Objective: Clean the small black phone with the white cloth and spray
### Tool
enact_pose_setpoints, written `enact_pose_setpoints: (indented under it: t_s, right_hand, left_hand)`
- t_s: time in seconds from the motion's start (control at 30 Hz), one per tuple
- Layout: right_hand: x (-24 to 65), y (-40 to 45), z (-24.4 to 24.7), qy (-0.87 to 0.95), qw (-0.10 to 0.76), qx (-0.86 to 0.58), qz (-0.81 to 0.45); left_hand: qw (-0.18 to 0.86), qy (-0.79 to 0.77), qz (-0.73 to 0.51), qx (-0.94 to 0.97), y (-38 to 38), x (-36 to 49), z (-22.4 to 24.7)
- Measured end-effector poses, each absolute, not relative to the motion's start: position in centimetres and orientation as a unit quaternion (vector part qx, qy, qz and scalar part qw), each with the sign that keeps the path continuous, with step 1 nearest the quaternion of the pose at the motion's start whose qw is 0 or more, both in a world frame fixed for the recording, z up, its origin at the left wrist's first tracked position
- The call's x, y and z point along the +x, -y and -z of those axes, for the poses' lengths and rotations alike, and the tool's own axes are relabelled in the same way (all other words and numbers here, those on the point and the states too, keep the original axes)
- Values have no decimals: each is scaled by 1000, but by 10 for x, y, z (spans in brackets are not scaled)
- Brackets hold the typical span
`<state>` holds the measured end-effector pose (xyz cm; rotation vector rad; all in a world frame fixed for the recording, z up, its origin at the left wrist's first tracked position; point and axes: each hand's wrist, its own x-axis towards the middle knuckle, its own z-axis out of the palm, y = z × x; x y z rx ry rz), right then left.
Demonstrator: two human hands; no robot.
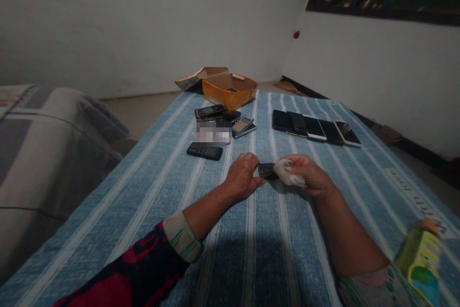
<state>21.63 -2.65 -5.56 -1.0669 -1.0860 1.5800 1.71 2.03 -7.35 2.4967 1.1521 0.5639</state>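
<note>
A small dark keypad phone [266, 171] lies between my two hands, low over the striped cloth. My left hand [244, 174] is closed around its left end, and the fingers cover that part. In my right hand [309, 174] a crumpled white cloth [289, 173] is bunched and pressed against the phone's right end. Just beyond my left hand, a black keypad phone [204, 151] rests by itself. Behind it is a loose pile of older phones, with a silver-and-gold keypad phone [243, 125] at its right side.
An open orange cardboard box [230, 91] stands at the far end of the striped cloth [161, 173]. Several smartphones [316, 128] lie in a row at the right. A yellow-green packet [422, 261] sits near the right edge. A draped grey cloth [61, 144] is at the left.
</note>
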Motion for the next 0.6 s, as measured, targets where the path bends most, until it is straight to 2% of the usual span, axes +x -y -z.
enact_pose_setpoints:
  t_s: [0.23, 0.3, 0.37, 0.43, 0.5, 0.6]
  right_hand:
    - [217, 23, 58, 445, 477, -437, -619]
    - [210, 20, 58, 476, 479, -472, -567]
    - [201, 17, 57, 543, 454, -536, -461]
    - [190, 16, 54, 643, 368, -599, -303]
    - [180, 18, 50, 724, 234, -629, -158]
    - [174, 23, 46, 776, 106, -614, -99]
  left_hand:
    - [168, -407, -197, 876, -20, 18, 73]
    - [169, -406, -200, 875, -20, 18, 73]
    - [170, -405, -203, 875, -20, 18, 74]
    - [170, -405, -205, 875, -21, 18, 75]
    - [170, -405, -205, 875, -21, 18, 77]
    - [164, -403, -206, 876, -21, 17, 78]
